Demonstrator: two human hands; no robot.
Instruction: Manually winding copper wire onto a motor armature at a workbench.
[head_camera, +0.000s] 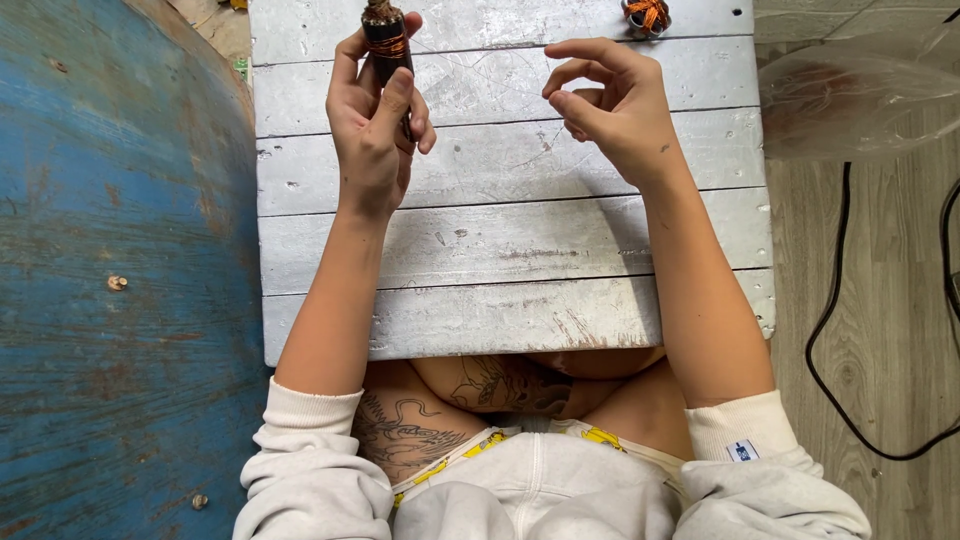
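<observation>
The left hand (375, 120) is gripping a dark cylindrical piece (387, 45) wound with copper-coloured wire, holding it upright over the far part of the white plank table (500, 260). The right hand (610, 105) is pinching thumb and forefinger together; a thin wire is barely showing there. A small orange wire coil (647, 14) is lying at the table's far edge, a blue drum (120, 270) is crowding the left, and a black cable (835, 330) is trailing across the floor on the right.

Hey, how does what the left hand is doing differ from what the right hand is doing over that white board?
The left hand is closed around a dark cylinder wound with copper wire, held upright; the right hand grips nothing bulky, only pinching thumb and forefinger together. A thin wire seems to run from the cylinder toward the right hand. The left hand shows its back; the right hand shows curled fingers. Both hover over the white plank board.
</observation>
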